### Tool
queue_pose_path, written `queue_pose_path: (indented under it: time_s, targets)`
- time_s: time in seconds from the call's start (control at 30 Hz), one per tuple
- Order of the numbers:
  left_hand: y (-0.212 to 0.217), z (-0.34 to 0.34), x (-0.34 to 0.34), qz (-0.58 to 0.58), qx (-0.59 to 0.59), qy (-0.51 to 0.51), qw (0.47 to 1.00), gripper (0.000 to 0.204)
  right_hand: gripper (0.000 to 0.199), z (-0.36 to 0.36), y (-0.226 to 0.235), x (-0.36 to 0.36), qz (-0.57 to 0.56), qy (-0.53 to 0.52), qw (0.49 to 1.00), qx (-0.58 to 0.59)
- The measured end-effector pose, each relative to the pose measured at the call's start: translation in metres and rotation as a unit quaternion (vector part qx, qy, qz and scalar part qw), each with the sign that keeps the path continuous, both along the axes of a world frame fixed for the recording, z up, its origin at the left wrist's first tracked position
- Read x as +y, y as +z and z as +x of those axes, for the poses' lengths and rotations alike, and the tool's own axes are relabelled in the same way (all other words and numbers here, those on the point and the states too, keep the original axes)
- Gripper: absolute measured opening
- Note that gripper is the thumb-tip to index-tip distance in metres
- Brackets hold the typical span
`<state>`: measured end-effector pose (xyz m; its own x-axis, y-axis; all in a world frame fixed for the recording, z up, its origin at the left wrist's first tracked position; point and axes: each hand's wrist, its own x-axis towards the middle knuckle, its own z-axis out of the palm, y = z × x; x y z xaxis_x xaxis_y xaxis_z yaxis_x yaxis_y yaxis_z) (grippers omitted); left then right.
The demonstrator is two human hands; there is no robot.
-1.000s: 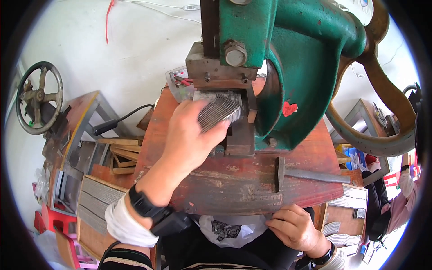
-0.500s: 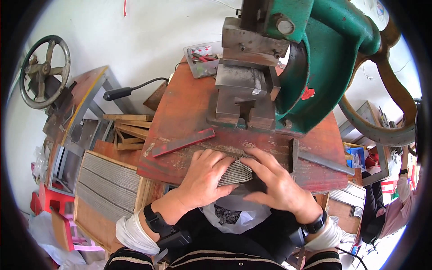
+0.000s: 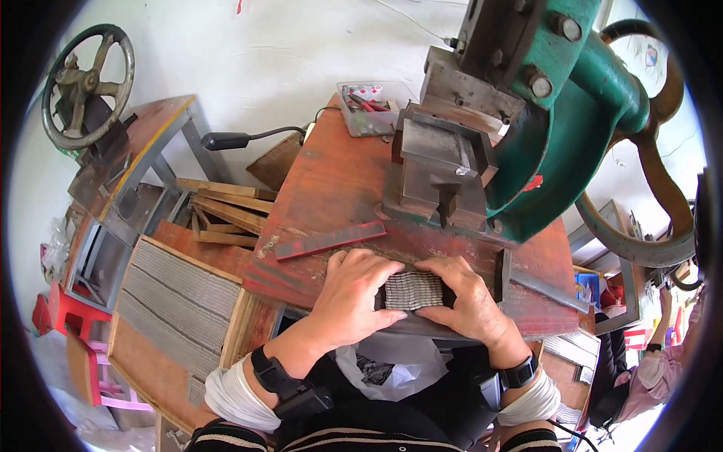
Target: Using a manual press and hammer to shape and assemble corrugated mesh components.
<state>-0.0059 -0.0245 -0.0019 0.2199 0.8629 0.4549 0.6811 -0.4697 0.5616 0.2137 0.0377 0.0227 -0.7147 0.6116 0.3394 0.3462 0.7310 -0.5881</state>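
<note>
A small block of grey, ridged metal pieces (image 3: pixel 413 290), stacked in tight rows, sits at the front edge of the worn red worktable (image 3: pixel 301 218). My left hand (image 3: pixel 352 292) closes on its left end, fingers over the far side and thumb at the near side. At the other end my right hand (image 3: pixel 468 301) grips it the same way. Parts of the block are hidden under my fingers. Just beyond my left hand lies a red and dark flat bar (image 3: pixel 331 240).
A green press (image 3: pixel 553 143) with a steel die block (image 3: pixel 437 181) stands behind my hands. Left is a wooden tray (image 3: pixel 169 301) holding rows of similar pieces; another tray (image 3: pixel 576 354) is at the right. Below the table edge hangs a white plastic bag (image 3: pixel 407 369). A metal bar (image 3: pixel 550 290) lies right.
The block was tilted and partly covered by my fingers; now it lies level between both hands. My right hand has closed onto its end. The whole view has shifted, moving the press rightward.
</note>
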Motion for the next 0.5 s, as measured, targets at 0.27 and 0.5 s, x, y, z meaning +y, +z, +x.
queue_pose_path:
  time_s: [0.27,0.5]
  targets:
    - [0.006,0.003,-0.003,0.003,0.036,0.007,0.999,0.070,0.073,0.000,0.008,-0.004,-0.037,-0.042,0.997,-0.045]
    - [0.003,0.010,0.007,-0.017,0.011,-0.020,1.000,0.068,0.086,0.002,0.006,-0.004,-0.076,-0.027,0.996,-0.029]
